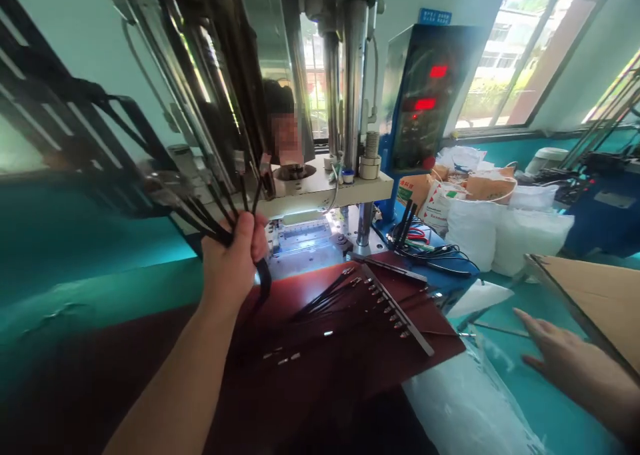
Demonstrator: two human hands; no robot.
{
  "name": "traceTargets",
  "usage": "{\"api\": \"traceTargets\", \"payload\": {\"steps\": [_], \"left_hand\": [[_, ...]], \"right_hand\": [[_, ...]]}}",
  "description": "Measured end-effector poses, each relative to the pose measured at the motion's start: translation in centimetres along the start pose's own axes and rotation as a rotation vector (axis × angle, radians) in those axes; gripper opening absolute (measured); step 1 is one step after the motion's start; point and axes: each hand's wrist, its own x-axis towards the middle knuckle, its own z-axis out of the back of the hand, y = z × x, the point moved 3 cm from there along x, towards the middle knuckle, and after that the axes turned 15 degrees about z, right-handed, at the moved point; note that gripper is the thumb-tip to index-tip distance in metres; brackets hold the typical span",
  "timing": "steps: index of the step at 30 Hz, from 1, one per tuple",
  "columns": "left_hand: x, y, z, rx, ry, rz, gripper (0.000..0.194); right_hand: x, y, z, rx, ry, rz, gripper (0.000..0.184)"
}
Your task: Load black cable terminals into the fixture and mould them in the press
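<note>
My left hand is closed around a bundle of black cables. Their ends fan out above the fist, and the rest hangs below it over the dark red tabletop. Off to the right, my right hand is stretched out with its fingers apart, holding nothing, near a cardboard box. On the tabletop lie more black cables with metal ends and a metal bar with several small fittings along one side. A few small loose metal pieces rest nearer to me.
Behind the tabletop stands a press machine with thick metal columns and a lit lower plate. A blue control cabinet shows red displays. White sacks stand at the right, by a blue surface with tools and cables. Another person is partly visible behind the press.
</note>
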Motion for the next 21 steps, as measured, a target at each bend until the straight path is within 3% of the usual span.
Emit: {"api": "traceTargets", "payload": {"steps": [3, 8, 10, 11, 13, 15, 19, 21], "left_hand": [[0.4, -1.3, 0.8, -0.114, -0.085, -0.002, 0.018], [0.7, -1.6, 2.2, -0.247, -0.202, -0.027, 0.023], [0.7, -1.9, 3.0, -0.265, -0.213, -0.066, 0.025], [0.9, -2.1, 3.5, -0.265, -0.22, -0.085, 0.025], [1.4, -3.0, 5.3, -0.253, -0.256, -0.124, 0.027], [2.5, -4.5, 8.4, -0.234, -0.351, -0.172, 0.027], [5.1, -8.0, 18.5, -0.184, -0.78, -0.26, 0.025], [6.2, -9.1, 23.9, -0.168, -0.927, -0.267, 0.024]], "right_hand": [[6.6, 8.1, -1.8, 0.192, 0.188, 0.204, 0.037], [18.6, 24.5, -4.6, 0.466, 0.18, 0.592, 0.043], [21.6, 28.8, -6.9, 0.461, 0.192, 0.659, 0.052], [22.6, 30.3, -8.1, 0.447, 0.22, 0.699, 0.047], [23.8, 31.8, -10.5, 0.433, 0.297, 0.77, 0.03], [24.3, 31.6, -12.1, 0.444, 0.318, 0.804, 0.025], [24.0, 28.8, -13.8, 0.485, 0.159, 0.823, 0.028], [23.5, 27.8, -14.3, 0.493, 0.087, 0.861, 0.028]]}}
